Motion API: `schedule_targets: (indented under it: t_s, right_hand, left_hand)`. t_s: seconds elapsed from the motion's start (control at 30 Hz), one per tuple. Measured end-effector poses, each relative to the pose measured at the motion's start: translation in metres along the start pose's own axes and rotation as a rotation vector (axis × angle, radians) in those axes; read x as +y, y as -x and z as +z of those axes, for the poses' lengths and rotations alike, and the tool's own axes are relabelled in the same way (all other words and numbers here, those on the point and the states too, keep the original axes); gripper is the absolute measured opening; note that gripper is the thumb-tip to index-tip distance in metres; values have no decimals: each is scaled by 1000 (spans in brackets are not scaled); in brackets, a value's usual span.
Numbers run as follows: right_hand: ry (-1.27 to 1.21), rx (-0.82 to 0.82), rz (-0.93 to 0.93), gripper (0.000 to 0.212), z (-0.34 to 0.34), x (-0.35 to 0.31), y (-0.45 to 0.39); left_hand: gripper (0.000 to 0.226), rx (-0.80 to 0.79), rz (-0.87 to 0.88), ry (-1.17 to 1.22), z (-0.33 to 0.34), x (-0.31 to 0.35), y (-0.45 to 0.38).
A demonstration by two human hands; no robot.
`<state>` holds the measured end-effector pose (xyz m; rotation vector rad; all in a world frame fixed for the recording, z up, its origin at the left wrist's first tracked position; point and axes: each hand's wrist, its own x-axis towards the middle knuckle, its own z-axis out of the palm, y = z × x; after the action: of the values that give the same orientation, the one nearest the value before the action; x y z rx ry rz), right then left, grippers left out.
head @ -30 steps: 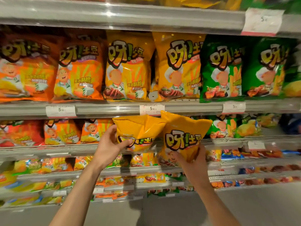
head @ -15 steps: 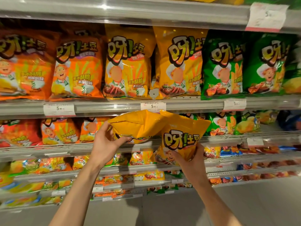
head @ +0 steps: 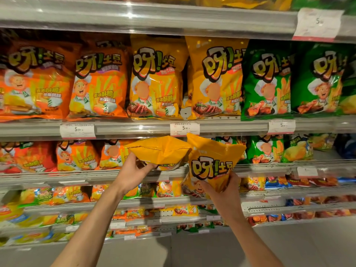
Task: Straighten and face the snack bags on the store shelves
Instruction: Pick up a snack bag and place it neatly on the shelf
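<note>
Tipped further forward, left bag (head: 159, 151) in left grip (head: 133, 175); right grip (head: 224, 191) holds right bag (head: 212, 166).

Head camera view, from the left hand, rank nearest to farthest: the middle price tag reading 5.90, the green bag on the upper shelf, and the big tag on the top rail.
1. Middle price tag, just above and right of the left hand.
2. Green bag, upper shelf, farther right.
3. Big tag, top rail, far upper right.

Two bare forearms rise from the bottom edge of the frame toward its centre. The left hand (head: 133, 174) and right hand (head: 224, 191) wear no gloves, rings, watch or bracelets. No sleeve covers either arm anywhere in view.
</note>
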<state>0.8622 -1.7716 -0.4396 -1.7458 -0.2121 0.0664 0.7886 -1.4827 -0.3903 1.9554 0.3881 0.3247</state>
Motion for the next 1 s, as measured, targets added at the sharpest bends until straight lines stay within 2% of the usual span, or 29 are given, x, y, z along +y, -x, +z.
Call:
schedule_targets:
  t_s: [0.13, 0.2, 0.33, 0.4, 0.5, 0.6, 0.67, 0.77, 0.83, 0.9, 1.0]
  right_hand:
    - [-11, -8, -7, 93, 5, -1, 0]
    - [-16, -16, -4, 94, 6, 0, 0]
    - [-23, -21, 19, 99, 3, 2, -2]
    - [-30, -13, 26, 97, 1, 4, -3]
    - [-36, 5, 31, 97, -1, 7, -2]
    - [-19, 22, 29, 100, -1, 8, -2]
    - [-22, 19, 36, 101, -1, 10, -2]
    - [-5, 39, 42, 103, -3, 13, -2]
    - [0, 50, 52, 105, -4, 15, -1]
    - [5, 56, 56, 105, -5, 16, 0]
    - [14, 57, 65, 108, -5, 19, 0]
  left_hand:
    - [59, 5, -40, 7, 14, 6, 3]
    - [60, 26, 61, 16, 17, 6, 1]
    - [44, 140, 262, -69, 15, -1, 4]
    - [39, 187, 313, -89, 14, -6, 4]
    - [30, 171, 341, -95, 15, -9, 0]
    - [30, 128, 286, -109, 16, -12, -8]
    - [22, 110, 229, -130, 17, -16, -14]
    - [43, 86, 178, -107, 20, -18, -24]
    - [48, 44, 177, -83, 20, -16, -31]
    - [46, 24, 87, -57, 16, -18, -40]
    - [64, 23, -89, -48, 11, -19, -53]
